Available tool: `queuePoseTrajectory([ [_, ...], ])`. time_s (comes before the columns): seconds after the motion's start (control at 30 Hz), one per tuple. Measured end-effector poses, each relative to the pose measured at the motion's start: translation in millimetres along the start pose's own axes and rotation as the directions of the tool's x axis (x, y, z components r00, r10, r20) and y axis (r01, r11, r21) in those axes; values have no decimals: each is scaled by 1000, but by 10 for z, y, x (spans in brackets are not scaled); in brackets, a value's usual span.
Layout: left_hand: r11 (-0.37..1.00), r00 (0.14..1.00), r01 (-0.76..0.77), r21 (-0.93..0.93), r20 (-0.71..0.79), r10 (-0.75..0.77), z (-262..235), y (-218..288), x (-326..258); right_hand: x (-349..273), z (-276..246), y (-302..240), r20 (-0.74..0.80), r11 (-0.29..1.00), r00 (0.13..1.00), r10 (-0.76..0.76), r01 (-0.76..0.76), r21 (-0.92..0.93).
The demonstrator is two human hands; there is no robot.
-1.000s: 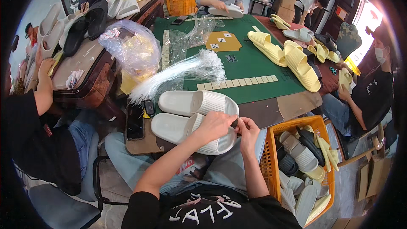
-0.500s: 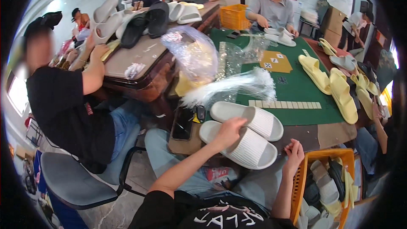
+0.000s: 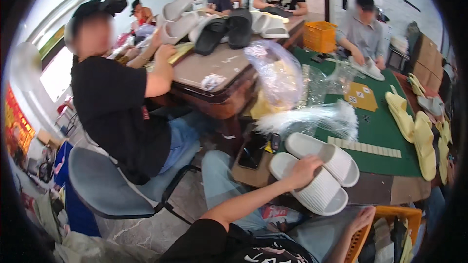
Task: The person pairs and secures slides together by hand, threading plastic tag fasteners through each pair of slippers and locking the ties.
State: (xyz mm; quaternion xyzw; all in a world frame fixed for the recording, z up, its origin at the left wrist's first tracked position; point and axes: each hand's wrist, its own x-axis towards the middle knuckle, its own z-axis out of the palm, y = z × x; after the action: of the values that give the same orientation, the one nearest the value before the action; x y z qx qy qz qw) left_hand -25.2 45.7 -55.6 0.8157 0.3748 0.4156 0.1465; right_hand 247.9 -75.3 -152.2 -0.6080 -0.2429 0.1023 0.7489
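Two white slippers with ribbed straps lie side by side at the table's near edge. My left hand (image 3: 304, 171) lies over the strap of the nearer slipper (image 3: 319, 192), its fingers curled at the inner edge and their tips partly hidden. The farther slipper (image 3: 336, 161) is just beyond those fingers. My right hand (image 3: 360, 219) is below the table edge, beside the rim of an orange basket (image 3: 397, 212). Nothing shows in it, and its fingers look loosely stretched. Behind the slippers spreads a bundle of clear, thin plastic strands or bags (image 3: 317, 119).
A phone (image 3: 251, 152) and a key fob (image 3: 275, 141) lie left of the slippers. Yellow slippers (image 3: 424, 143) line the green mat's right side. A person in black (image 3: 112, 107) sits at my left by a grey chair (image 3: 109, 182). Other people work around the tables.
The view has swung left, so the scene sits farther right and lower. My left hand stays on the nearer slipper. My right hand, loosely curled before, now has straighter fingers beside the basket.
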Motion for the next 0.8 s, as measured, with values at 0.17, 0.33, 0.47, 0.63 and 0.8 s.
queuePoseTrajectory([
  [0.17,1000,1000,0,-13,10,0,6,-3,-1,2,6,-87,47,999,998,-36,35,8],
  [0.33,1000,1000,-23,-17,-3,23,12,-9,-3,-29,65,-130,47,1000,999,-17,16,22],
  [0.47,999,999,-40,-32,0,40,6,-13,1,-42,97,-152,54,999,998,-45,45,-4],
  [0.63,999,1000,-21,-30,13,22,20,-19,-11,-46,47,-175,155,998,988,12,-3,-57],
  [0.8,1000,999,-20,-15,30,21,36,-39,-14,-26,28,-139,139,996,990,25,-12,-93],
])
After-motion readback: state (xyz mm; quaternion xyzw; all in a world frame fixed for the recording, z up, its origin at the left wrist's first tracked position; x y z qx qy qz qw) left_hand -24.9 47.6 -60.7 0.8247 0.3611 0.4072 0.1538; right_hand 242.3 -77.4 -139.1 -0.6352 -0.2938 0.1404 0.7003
